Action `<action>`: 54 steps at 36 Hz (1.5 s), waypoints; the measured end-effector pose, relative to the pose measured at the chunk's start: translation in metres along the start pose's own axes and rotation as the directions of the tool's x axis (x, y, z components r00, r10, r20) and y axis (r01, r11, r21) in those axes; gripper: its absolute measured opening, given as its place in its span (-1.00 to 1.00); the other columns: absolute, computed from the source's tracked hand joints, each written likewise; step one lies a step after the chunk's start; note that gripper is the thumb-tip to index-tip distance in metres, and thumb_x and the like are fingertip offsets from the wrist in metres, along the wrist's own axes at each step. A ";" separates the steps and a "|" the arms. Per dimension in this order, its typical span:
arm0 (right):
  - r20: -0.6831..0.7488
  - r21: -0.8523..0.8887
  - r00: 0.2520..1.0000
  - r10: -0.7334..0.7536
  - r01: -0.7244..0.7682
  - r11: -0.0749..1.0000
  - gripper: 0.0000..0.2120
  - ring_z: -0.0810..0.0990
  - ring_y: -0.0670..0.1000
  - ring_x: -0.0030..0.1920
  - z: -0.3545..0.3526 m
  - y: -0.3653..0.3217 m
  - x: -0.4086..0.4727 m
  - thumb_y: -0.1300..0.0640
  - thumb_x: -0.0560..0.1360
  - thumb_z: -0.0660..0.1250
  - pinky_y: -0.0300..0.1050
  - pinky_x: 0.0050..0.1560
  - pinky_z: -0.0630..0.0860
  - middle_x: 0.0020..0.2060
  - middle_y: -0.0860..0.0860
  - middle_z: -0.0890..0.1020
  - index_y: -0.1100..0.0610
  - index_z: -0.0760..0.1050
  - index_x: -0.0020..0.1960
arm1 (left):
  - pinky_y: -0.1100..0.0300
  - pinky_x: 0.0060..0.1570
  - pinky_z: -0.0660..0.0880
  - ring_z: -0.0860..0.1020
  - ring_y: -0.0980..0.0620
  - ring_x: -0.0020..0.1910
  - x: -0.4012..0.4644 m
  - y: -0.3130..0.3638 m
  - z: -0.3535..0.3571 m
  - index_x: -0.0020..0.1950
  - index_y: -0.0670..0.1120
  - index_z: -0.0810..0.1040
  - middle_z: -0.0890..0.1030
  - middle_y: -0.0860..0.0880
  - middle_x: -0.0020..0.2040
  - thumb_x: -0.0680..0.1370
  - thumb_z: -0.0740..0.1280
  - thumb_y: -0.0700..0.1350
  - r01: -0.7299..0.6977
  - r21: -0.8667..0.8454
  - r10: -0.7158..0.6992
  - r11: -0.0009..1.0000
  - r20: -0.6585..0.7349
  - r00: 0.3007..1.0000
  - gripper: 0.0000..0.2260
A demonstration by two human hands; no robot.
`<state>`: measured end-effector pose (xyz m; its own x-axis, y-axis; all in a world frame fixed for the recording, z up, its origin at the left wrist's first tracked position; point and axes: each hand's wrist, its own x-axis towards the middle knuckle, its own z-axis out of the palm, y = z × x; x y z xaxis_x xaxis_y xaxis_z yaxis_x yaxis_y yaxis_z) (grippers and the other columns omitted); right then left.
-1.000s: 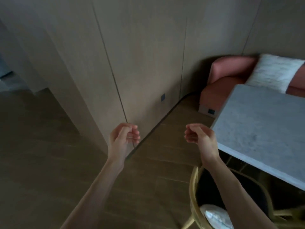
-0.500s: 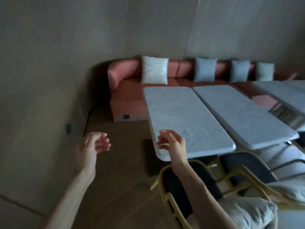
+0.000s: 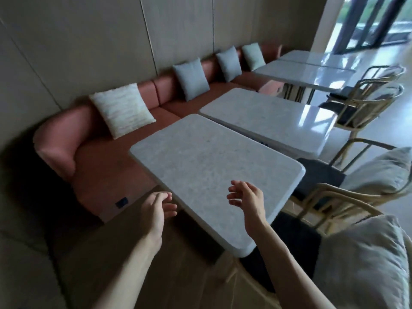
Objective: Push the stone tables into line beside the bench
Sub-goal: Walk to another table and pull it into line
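A grey stone table [image 3: 207,166] stands nearest me, its far end at the pink bench [image 3: 100,157]. A second stone table [image 3: 272,117] sits to its right, set at a slightly different angle, and two more [image 3: 305,73] stand farther back. My left hand [image 3: 157,211] hovers just off the near table's left edge, fingers loosely curled, holding nothing. My right hand [image 3: 248,200] hangs above the tabletop's near end, fingers apart and empty. Neither hand clearly touches the stone.
Rattan chairs with dark seats and grey cushions [image 3: 316,192] crowd the tables' right side, one [image 3: 289,253] right under my right arm. Cushions [image 3: 120,110] line the bench back. Panelled wall on the left; wooden floor [image 3: 107,253] lies below my left arm.
The view has swung right from the wall to the row of tables and bench. Both hands have come forward to the near table's end, the right one now over the top.
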<state>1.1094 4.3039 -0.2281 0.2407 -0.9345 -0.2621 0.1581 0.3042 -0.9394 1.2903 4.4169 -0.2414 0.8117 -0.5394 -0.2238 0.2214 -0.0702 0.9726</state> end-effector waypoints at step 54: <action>-0.349 -0.927 0.744 -0.569 -0.363 0.095 -0.53 0.41 0.13 0.41 0.008 0.294 0.108 -0.04 0.49 0.22 0.14 0.48 0.21 0.34 0.11 0.49 0.19 0.45 0.31 | -0.20 0.45 0.23 0.39 -0.14 0.45 0.251 -0.245 0.083 0.46 -0.09 0.43 0.43 -0.12 0.47 0.60 0.08 0.14 -0.988 0.134 0.097 -0.076 0.987 0.126 -0.48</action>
<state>1.1895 4.2935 -0.5306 -0.2454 -0.9333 0.2621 -0.9601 0.1965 -0.1992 1.3952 4.2292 -0.5304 -0.4096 -0.9033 0.1274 -0.8913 0.4260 0.1552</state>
